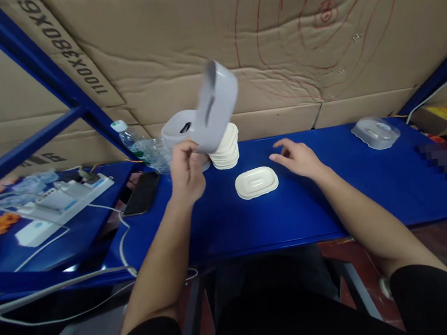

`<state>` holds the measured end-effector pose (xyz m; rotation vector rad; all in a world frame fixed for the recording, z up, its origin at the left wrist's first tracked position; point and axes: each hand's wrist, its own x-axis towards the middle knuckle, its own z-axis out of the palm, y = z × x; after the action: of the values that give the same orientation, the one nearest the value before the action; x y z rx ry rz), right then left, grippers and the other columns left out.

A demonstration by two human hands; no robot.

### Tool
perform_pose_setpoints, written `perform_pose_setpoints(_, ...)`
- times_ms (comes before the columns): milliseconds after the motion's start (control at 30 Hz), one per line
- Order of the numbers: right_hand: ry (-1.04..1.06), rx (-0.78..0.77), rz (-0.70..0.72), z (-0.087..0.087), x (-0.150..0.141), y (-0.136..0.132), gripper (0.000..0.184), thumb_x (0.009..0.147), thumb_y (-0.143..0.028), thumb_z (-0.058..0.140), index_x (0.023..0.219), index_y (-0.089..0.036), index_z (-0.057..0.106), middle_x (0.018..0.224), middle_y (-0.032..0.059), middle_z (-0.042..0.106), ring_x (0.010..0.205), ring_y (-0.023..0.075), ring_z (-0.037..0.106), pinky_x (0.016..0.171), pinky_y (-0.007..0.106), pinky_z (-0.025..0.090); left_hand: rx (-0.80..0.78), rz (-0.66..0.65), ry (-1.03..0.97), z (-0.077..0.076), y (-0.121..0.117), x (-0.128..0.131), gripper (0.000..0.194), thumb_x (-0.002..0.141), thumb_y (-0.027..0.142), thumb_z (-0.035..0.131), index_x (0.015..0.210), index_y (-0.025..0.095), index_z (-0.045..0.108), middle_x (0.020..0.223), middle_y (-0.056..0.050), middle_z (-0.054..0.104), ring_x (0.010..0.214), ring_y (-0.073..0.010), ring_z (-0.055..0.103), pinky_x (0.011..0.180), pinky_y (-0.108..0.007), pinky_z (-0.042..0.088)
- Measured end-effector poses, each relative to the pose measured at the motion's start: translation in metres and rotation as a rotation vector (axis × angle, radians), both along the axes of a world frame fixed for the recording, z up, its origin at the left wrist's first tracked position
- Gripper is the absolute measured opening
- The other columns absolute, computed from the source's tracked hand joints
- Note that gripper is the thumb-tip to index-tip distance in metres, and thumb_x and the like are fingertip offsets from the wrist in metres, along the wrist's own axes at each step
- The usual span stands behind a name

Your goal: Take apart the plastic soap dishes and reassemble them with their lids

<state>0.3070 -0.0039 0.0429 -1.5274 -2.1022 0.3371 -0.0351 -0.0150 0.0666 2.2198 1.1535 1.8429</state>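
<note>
My left hand (188, 173) pinches the lower end of a pale grey plastic shell (221, 102), which is raised, tilted and a little blurred. Behind it stands a larger grey plastic container (179, 124) with a dark slot, partly covered by the shell. A stack of cream oval lids (227, 155) rises beside the container. In front of the stack, a single cream oval lid (256, 182) lies flat on the blue table. To its right, my right hand (296, 158) hovers over the table with fingers apart and nothing in them.
A clear plastic bottle (138, 145) and a black phone (142, 193) are at the left, near a white power strip (64, 207) with cables. A translucent plastic cover (376, 132) lies at the right. Cardboard (272, 34) walls the back of the blue table (232, 232).
</note>
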Motion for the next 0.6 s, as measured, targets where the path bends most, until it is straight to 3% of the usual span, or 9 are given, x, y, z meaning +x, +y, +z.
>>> perform_pose_setpoints(67, 0.178, 0.116, 0.045, 0.002, 0.002, -0.002, 0.081, 0.096, -0.077, 0.056, 0.154, -0.021, 0.05, 0.111, 0.0101, 0.078, 0.075, 0.0225, 0.071, 0.071, 0.038, 0.054, -0.162, -0.249, 0.081, -0.007, -0.01, 0.013, 0.047, 0.111, 0.069, 0.037, 0.104, 0.026, 0.055, 0.087, -0.003, 0.069, 0.073, -0.0167, 0.064, 0.069, -0.034, 0.054)
perform_pose_setpoints(133, 0.248, 0.2, 0.09, 0.004, 0.003, -0.006, 0.091, 0.094, -0.08, 0.053, 0.163, -0.023, 0.037, 0.117, 0.0113, 0.076, 0.074, 0.0228, 0.069, 0.07, 0.04, 0.057, -0.311, -0.44, 0.129, -0.013, -0.016, 0.026, 0.047, 0.112, 0.066, 0.036, 0.099, 0.026, 0.055, 0.078, -0.002, 0.068, 0.069, -0.0164, 0.064, 0.066, -0.033, 0.056)
perform_pose_setpoints(233, 0.246, 0.279, 0.081, 0.005, 0.002, -0.011, 0.085, 0.091, -0.086, 0.052, 0.15, -0.024, 0.052, 0.1, 0.0079, 0.076, 0.074, 0.0247, 0.068, 0.07, 0.042, 0.057, -0.482, -0.561, 0.043, -0.021, -0.017, 0.044, 0.053, 0.111, 0.071, 0.031, 0.095, 0.025, 0.053, 0.066, 0.0, 0.064, 0.055, -0.0147, 0.06, 0.054, -0.031, 0.052)
perform_pose_setpoints(300, 0.272, 0.284, 0.058, 0.005, 0.001, -0.013, 0.075, 0.088, -0.091, 0.052, 0.121, -0.025, 0.065, 0.083, 0.0045, 0.072, 0.067, 0.0227, 0.064, 0.065, 0.04, 0.055, -0.589, -0.59, -0.066, -0.027, -0.013, 0.051, 0.059, 0.109, 0.076, 0.029, 0.096, 0.025, 0.054, 0.064, 0.001, 0.065, 0.046, -0.0131, 0.054, 0.043, -0.028, 0.043)
perform_pose_setpoints(400, 0.33, 0.18, 0.06, 0.005, -0.002, -0.013, 0.069, 0.087, -0.095, 0.048, 0.082, -0.026, 0.058, 0.065, 0.001, 0.062, 0.059, 0.0186, 0.058, 0.06, 0.036, 0.049, -0.754, -0.593, -0.153, -0.036, -0.005, 0.054, 0.069, 0.107, 0.08, 0.022, 0.1, 0.023, 0.06, 0.062, -0.002, 0.066, 0.042, -0.0137, 0.055, 0.036, -0.027, 0.033)
perform_pose_setpoints(500, 0.387, -0.055, 0.105, 0.006, -0.007, -0.011, 0.069, 0.089, -0.093, 0.048, 0.071, -0.026, 0.049, 0.059, -0.0001, 0.059, 0.054, 0.0158, 0.056, 0.055, 0.032, 0.044, -0.82, -0.536, -0.145, -0.045, 0.004, 0.05, 0.08, 0.106, 0.082, 0.01, 0.096, 0.023, 0.063, 0.054, -0.002, 0.061, 0.038, -0.0141, 0.052, 0.035, -0.028, 0.032)
perform_pose_setpoints(600, 0.368, -0.304, 0.164, 0.008, -0.01, -0.01, 0.065, 0.089, -0.087, 0.057, 0.071, -0.025, 0.052, 0.058, -0.0009, 0.058, 0.048, 0.0132, 0.053, 0.05, 0.03, 0.041, -0.703, -0.391, -0.043, -0.055, 0.009, 0.046, 0.061, 0.107, 0.077, 0.037, 0.105, 0.022, 0.062, 0.056, 0.001, 0.062, 0.043, -0.0146, 0.056, 0.042, -0.028, 0.042)
